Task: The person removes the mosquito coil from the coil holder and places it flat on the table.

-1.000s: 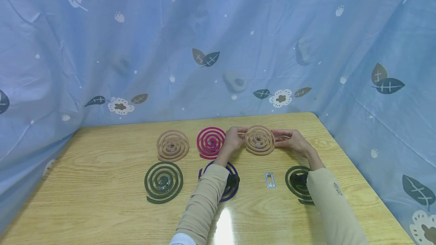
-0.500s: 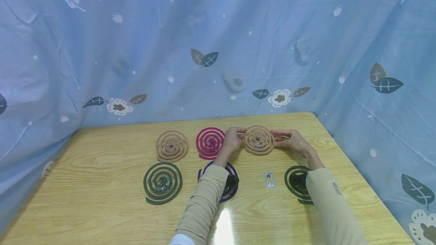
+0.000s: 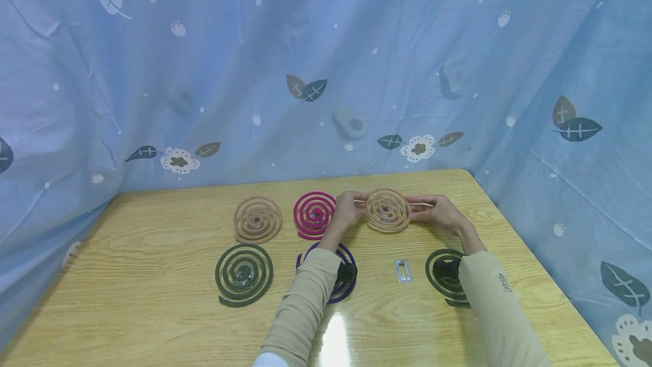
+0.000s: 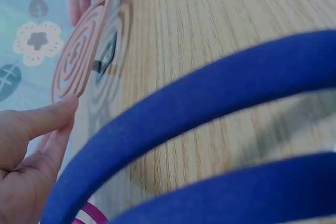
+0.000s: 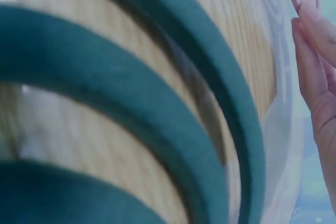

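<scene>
Both hands hold a tan mosquito coil point(image 3: 388, 229) at the back right of the table in the head view. My left hand point(image 3: 348, 209) pinches its left edge between thumb and fingers. On the opposite edge, my right hand point(image 3: 442, 211) grips with thumb and fingertips. In the left wrist view, the coil point(image 4: 79, 85) is raised above the tabletop, with a small metal stand point(image 4: 107, 59) under its middle. A purple-blue coil point(image 4: 157, 111) fills the foreground there and lies under my left forearm. A dark green coil point(image 5: 231, 72) is close to the right wrist camera.
To the left are another tan coil point(image 3: 258, 239), a magenta coil point(image 3: 312, 237) and a dark green coil point(image 3: 244, 302). A flat metal stand point(image 3: 398, 272) lies between my forearms. Blue patterned cloth point(image 3: 244, 101) hangs behind the table point(image 3: 153, 276) and on its right.
</scene>
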`<state>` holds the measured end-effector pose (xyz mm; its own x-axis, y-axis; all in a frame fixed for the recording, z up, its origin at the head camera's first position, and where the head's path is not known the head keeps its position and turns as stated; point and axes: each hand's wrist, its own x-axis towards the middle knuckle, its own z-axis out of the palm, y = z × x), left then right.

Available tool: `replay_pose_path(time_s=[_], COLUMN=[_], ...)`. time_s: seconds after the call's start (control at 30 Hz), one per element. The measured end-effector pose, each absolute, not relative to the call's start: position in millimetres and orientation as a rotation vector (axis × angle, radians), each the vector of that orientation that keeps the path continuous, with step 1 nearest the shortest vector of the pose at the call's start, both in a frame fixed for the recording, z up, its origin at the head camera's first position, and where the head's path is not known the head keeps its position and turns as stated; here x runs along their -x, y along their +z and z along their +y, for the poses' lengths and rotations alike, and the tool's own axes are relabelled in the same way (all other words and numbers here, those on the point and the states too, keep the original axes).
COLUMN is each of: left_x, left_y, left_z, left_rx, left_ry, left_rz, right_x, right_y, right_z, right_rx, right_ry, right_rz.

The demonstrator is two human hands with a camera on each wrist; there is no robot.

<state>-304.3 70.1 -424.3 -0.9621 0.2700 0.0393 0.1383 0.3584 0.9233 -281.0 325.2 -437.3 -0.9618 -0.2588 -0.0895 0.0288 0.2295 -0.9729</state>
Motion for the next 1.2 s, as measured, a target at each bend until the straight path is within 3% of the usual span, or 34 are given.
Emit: replay_pose_path(time_s=[1.2], left_x=[297], left_y=[-419], left_z=[73], left_rx=[-0.462], left_ry=[1.755], left_rz=[2.432], right_x=[279], right_y=[-435], right_z=[337], right_rx=[0.236], right_ry=[-1.869], right_rz=[2.221])
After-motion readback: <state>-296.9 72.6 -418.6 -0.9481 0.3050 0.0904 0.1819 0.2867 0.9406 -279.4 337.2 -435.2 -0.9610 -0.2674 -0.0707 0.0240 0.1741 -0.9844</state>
